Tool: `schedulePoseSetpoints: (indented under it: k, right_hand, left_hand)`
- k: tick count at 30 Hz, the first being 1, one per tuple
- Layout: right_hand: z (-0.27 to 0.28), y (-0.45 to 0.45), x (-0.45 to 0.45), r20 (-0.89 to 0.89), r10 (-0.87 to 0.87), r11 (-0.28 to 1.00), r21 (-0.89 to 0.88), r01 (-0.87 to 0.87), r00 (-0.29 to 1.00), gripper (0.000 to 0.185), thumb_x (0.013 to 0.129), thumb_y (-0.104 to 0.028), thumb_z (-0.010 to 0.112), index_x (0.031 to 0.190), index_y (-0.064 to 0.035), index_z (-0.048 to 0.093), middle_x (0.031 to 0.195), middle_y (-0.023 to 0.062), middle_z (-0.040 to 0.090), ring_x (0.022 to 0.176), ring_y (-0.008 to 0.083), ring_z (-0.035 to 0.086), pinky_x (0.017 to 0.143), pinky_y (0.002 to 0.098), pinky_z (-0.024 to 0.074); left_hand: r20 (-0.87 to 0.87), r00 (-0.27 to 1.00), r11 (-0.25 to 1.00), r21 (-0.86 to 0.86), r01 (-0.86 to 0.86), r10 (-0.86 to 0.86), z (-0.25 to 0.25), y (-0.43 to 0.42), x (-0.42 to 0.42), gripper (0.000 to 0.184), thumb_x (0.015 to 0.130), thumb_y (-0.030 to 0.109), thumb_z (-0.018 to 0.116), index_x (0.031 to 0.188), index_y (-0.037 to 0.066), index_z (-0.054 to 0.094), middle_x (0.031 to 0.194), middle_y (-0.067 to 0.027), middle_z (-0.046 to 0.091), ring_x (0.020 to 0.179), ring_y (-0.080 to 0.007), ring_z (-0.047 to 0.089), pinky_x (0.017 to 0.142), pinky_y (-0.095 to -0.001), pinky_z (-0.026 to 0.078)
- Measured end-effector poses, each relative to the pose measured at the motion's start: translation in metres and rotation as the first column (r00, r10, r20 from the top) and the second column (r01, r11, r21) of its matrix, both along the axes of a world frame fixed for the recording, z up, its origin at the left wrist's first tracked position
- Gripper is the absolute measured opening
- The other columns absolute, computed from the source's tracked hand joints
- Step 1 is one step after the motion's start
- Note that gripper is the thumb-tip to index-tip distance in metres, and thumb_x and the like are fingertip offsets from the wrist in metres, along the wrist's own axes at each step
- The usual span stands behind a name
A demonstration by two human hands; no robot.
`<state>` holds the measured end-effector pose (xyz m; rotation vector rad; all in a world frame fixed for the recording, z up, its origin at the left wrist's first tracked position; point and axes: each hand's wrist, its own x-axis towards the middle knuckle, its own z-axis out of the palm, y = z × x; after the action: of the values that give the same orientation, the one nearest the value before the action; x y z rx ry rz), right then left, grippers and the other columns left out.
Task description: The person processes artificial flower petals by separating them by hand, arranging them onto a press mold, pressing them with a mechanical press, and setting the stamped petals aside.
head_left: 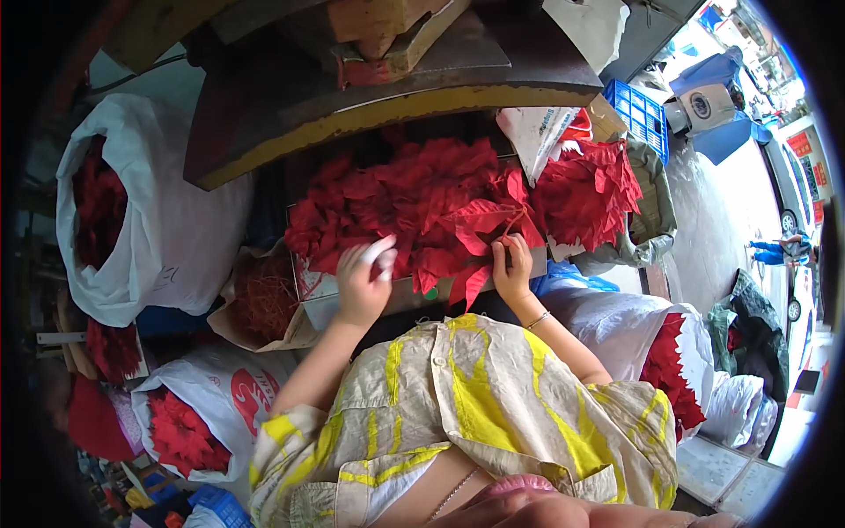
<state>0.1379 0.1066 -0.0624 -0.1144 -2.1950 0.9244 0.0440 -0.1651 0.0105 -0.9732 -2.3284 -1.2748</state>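
Observation:
My right hand (512, 271) is closed, thumb and fingers pinching the thin stem of a red artificial poinsettia (480, 216). Its cloth petals spread over the near edge of a tray (403, 296) heaped with more red petals (396, 198). To the left, my left hand (363, 280) hovers by the tray's front, partly blurred. White wrapping covers a fingertip, the fingers look apart, and nothing shows between them. A loose red petal piece (468, 286) hangs just left of my right hand.
A dark shelf edge (387, 101) overhangs the tray. Another red petal bundle (585, 194) stands right. White sacks of red flowers (189, 229) flank me, with a paper bag of reddish stems (264, 304) at left. A blue crate (638, 119) sits back right; a person (792, 248) is outside.

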Motion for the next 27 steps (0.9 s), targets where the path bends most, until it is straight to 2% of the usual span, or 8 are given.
schedulePoseSetpoints:
  k: [4,8,11,14,15,18,21,27]
  right_hand:
    - [0.001,-0.001,0.001,0.011,0.013,1.000,-0.012,-0.012,1.000,0.010,0.087,0.000,0.065,0.093,-0.0003,0.058,0.082,0.0153,0.058,0.072,0.0341,0.058,0.064,0.0406,0.0458]
    - [0.013,-0.002,0.008,0.040,-0.007,0.997,-0.076,0.010,0.999,0.011,0.087,-0.004,0.067,0.095,-0.0020,0.061,0.085,0.0144,0.061,0.075,0.0331,0.059,0.067,0.0397,0.0468]
    - [0.044,-0.002,0.019,0.104,-0.074,0.997,0.008,0.074,0.992,0.015,0.085,-0.012,0.071,0.098,-0.0057,0.067,0.087,0.0115,0.063,0.081,0.0316,0.060,0.074,0.0380,0.0480]
    - [0.061,0.015,0.038,0.115,-0.197,0.954,-0.207,0.218,0.974,0.008,0.088,-0.009,0.070,0.088,-0.0047,0.063,0.076,0.0071,0.055,0.060,0.0191,0.051,0.054,0.0297,0.0396]
    - [0.071,0.021,0.033,0.100,-0.224,0.943,-0.230,0.242,0.969,0.010,0.089,-0.008,0.069,0.085,-0.0043,0.061,0.072,0.0053,0.050,0.054,0.0146,0.042,0.049,0.0271,0.0317]
    - [0.145,0.024,0.002,0.155,-0.081,0.994,0.080,0.070,0.985,0.008,0.084,-0.006,0.070,0.087,-0.0037,0.064,0.075,0.0101,0.056,0.066,0.0252,0.060,0.057,0.0353,0.0471]
    - [0.143,0.034,-0.026,0.225,0.021,0.946,0.311,-0.092,0.974,0.007,0.080,-0.005,0.069,0.086,-0.0046,0.065,0.075,0.0105,0.059,0.067,0.0277,0.062,0.062,0.0374,0.0504]
    - [0.138,0.037,-0.021,0.414,-0.010,0.998,0.063,-0.018,0.910,0.015,0.079,-0.017,0.069,0.084,-0.0036,0.067,0.082,0.0145,0.064,0.076,0.0344,0.065,0.069,0.0427,0.0529]
  left_hand:
    - [0.127,0.907,0.901,-0.124,0.415,-0.401,0.064,0.094,-0.034,0.035,0.084,0.014,0.070,0.117,0.003,0.065,0.106,-0.0119,0.059,0.089,-0.0323,0.063,0.082,-0.0458,0.050]
    - [0.179,0.931,0.671,-0.652,0.354,-0.317,0.049,0.156,-0.061,0.042,0.078,0.027,0.078,0.111,0.004,0.068,0.111,-0.0121,0.058,0.099,-0.0327,0.064,0.082,-0.0431,0.053]
    - [0.381,0.877,0.683,-0.558,0.470,-0.292,0.051,0.164,-0.070,0.028,0.076,0.026,0.079,0.095,0.007,0.071,0.101,-0.0106,0.067,0.098,-0.0311,0.065,0.082,-0.0423,0.053]
    - [0.467,0.853,0.738,-0.487,0.468,-0.232,0.060,0.155,-0.063,0.019,0.077,0.024,0.078,0.092,0.013,0.073,0.087,-0.0078,0.072,0.094,-0.0285,0.065,0.081,-0.0422,0.051]
    - [0.315,0.905,0.774,-0.482,0.411,-0.285,0.059,0.151,-0.060,0.018,0.077,0.023,0.077,0.092,0.013,0.073,0.088,-0.0076,0.072,0.092,-0.0279,0.065,0.082,-0.0417,0.050]
    - [0.093,0.936,0.816,-0.466,0.343,-0.340,0.058,0.147,-0.055,0.014,0.078,0.019,0.076,0.091,0.014,0.075,0.085,-0.0061,0.069,0.087,-0.0260,0.063,0.083,-0.0400,0.046]
    - [-0.018,0.932,0.823,-0.475,0.311,-0.363,0.068,0.145,-0.046,0.014,0.075,0.015,0.075,0.089,0.015,0.075,0.082,-0.0048,0.067,0.087,-0.0252,0.062,0.082,-0.0399,0.046]
    - [-0.047,0.928,0.845,-0.434,0.314,-0.369,0.071,0.144,-0.038,0.014,0.070,0.011,0.075,0.083,0.015,0.073,0.082,-0.0031,0.065,0.086,-0.0237,0.061,0.079,-0.0389,0.044]
